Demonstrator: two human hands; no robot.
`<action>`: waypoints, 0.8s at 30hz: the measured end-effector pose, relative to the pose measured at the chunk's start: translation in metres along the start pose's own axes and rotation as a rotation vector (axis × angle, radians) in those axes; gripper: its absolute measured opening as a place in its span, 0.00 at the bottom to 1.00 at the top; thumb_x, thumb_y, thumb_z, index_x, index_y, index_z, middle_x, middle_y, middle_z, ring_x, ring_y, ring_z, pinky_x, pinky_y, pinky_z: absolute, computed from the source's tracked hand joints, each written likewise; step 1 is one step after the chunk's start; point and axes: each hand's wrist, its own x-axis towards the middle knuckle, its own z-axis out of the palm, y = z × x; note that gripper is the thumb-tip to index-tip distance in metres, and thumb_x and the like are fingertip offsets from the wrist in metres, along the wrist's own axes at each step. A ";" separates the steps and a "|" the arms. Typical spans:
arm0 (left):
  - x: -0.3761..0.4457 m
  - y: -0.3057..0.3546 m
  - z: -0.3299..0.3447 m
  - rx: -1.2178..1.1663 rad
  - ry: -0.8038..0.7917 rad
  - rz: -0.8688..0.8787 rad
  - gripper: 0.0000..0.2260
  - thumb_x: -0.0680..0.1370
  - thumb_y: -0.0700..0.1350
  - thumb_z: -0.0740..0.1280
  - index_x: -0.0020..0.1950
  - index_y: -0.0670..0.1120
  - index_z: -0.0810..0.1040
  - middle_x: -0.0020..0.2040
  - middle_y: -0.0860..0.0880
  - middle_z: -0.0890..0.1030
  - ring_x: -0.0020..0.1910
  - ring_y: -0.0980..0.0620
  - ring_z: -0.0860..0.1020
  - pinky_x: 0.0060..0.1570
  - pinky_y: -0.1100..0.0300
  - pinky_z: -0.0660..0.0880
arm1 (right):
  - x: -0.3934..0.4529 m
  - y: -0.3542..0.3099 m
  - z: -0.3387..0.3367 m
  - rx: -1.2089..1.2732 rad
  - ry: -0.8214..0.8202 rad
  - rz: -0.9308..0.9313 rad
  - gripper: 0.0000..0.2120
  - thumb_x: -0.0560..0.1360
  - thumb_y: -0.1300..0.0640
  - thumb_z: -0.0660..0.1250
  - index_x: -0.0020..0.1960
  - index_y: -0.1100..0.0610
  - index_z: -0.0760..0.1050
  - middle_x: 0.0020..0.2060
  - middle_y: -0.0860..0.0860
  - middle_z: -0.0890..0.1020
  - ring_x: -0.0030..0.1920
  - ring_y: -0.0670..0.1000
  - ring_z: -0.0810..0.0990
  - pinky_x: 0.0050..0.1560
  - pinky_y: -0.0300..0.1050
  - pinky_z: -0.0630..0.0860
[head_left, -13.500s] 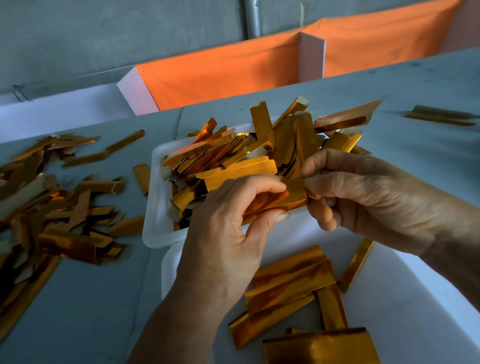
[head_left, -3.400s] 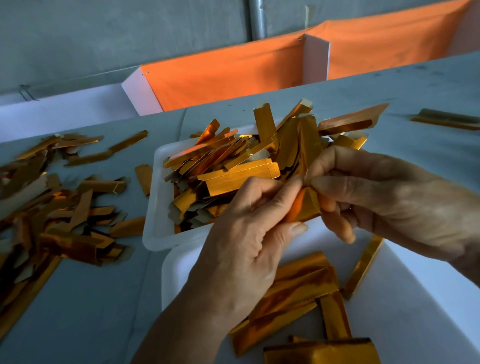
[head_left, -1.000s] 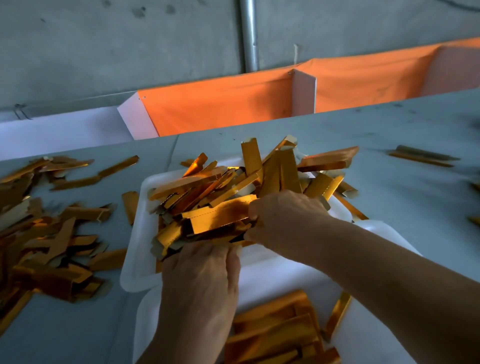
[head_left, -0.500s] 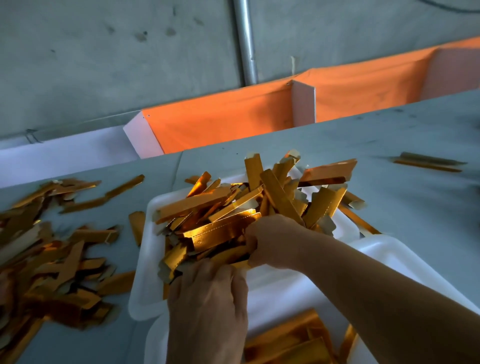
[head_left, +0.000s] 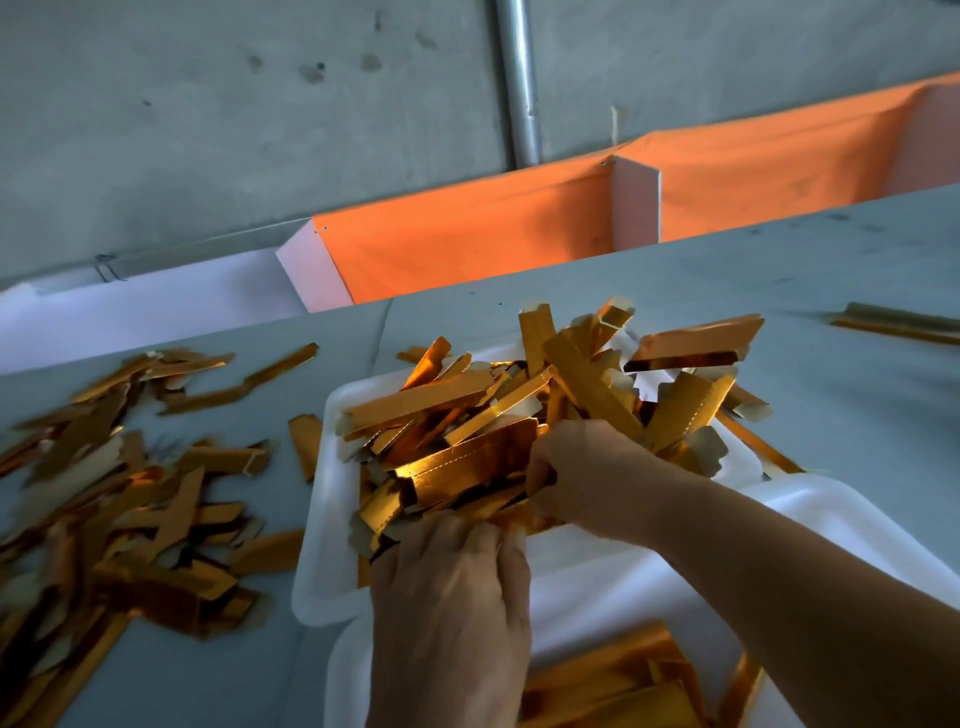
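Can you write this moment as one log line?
left hand: digs into gold card strips | right hand: grips some | white tray: heaped

Grey table (head_left: 857, 415), white trays (head_left: 322, 519), loose gold strips (head_left: 130, 493)

Head-worn wide-angle view, forward and down, close over the white tray (head_left: 317, 499), left edge apparently blurry.

wall (head_left: 208, 130): grey concrete, stained | pipe (head_left: 517, 83): metal, upright | screen (head_left: 467, 234): orange cloth, white dividers | table (head_left: 857, 405): grey
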 end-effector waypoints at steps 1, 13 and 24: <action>-0.001 -0.001 0.002 -0.012 0.010 -0.003 0.19 0.80 0.57 0.42 0.56 0.59 0.72 0.56 0.65 0.71 0.63 0.63 0.64 0.62 0.64 0.62 | 0.000 -0.001 0.001 0.006 0.030 0.006 0.09 0.80 0.55 0.62 0.57 0.57 0.77 0.51 0.53 0.81 0.50 0.50 0.80 0.54 0.42 0.78; -0.002 -0.001 -0.001 -0.138 0.072 0.015 0.19 0.79 0.56 0.47 0.55 0.58 0.76 0.49 0.64 0.67 0.56 0.63 0.69 0.63 0.62 0.64 | -0.001 0.004 0.010 0.207 0.390 -0.014 0.04 0.80 0.51 0.61 0.48 0.50 0.68 0.42 0.49 0.77 0.42 0.49 0.77 0.46 0.45 0.78; 0.001 0.000 -0.002 -0.065 0.029 0.004 0.18 0.80 0.56 0.45 0.58 0.60 0.73 0.52 0.64 0.69 0.57 0.64 0.69 0.60 0.67 0.64 | 0.020 -0.018 0.009 -0.247 0.406 -0.055 0.26 0.76 0.59 0.66 0.70 0.51 0.61 0.65 0.53 0.62 0.64 0.57 0.66 0.57 0.51 0.71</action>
